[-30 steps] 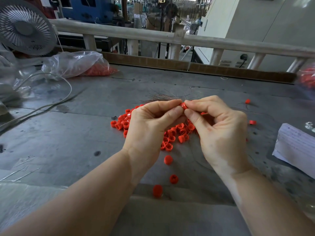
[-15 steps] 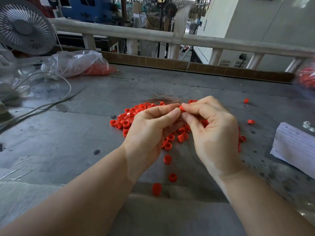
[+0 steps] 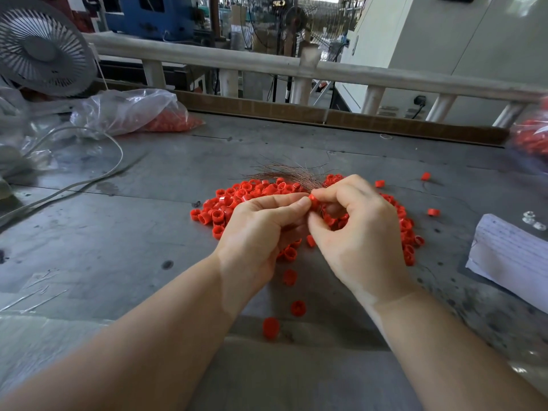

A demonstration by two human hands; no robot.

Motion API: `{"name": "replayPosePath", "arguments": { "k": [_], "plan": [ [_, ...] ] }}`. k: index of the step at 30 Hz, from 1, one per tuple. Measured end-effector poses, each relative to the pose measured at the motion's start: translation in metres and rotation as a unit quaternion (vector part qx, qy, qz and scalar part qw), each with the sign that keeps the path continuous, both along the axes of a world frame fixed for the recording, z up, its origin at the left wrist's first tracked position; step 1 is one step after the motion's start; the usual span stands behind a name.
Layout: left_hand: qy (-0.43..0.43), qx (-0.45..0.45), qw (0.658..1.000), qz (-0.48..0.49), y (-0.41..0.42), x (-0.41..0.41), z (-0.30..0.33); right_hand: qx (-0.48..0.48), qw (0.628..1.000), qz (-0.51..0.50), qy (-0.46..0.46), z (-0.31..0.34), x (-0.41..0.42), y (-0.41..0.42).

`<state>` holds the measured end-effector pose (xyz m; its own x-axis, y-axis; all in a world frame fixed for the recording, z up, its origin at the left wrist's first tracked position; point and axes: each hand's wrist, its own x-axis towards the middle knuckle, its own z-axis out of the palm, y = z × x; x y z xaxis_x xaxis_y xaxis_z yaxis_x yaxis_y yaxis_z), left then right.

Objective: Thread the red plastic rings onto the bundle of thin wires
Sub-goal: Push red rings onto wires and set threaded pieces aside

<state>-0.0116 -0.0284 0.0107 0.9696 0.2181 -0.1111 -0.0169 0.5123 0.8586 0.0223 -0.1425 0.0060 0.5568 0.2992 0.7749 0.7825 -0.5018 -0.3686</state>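
Note:
A heap of red plastic rings (image 3: pixel 237 200) lies on the grey metal table (image 3: pixel 118 232), partly hidden by my hands. A bundle of thin copper-coloured wires (image 3: pixel 284 173) fans out to the far left above the heap. My right hand (image 3: pixel 355 232) pinches one red ring (image 3: pixel 312 199) between thumb and forefinger at the bundle's near end. My left hand (image 3: pixel 261 229) meets it fingertip to fingertip and pinches the bundle right beside that ring. How far the wires run through the ring is hidden by my fingers.
Loose rings (image 3: pixel 298 308) lie near the table's front edge, others at the right (image 3: pixel 433 212). A clear bag of red rings (image 3: pixel 133 111) and a fan (image 3: pixel 41 46) stand at the back left, a white cable (image 3: pixel 89 179) runs left, folded paper (image 3: pixel 510 256) lies right.
Both hands have drifted slightly toward me and lower over the heap, keeping their pinch. More of the ring pile and the wire bundle shows beyond my fingers.

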Motion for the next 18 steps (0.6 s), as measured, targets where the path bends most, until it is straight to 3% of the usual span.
{"name": "replayPosePath", "arguments": {
  "k": [18],
  "plan": [
    [0.054,-0.015,0.998,0.027,-0.0015,0.0005,0.0064,-0.03,1.0,-0.001,-0.008,0.0002,0.0011,-0.002]
  ]
}}
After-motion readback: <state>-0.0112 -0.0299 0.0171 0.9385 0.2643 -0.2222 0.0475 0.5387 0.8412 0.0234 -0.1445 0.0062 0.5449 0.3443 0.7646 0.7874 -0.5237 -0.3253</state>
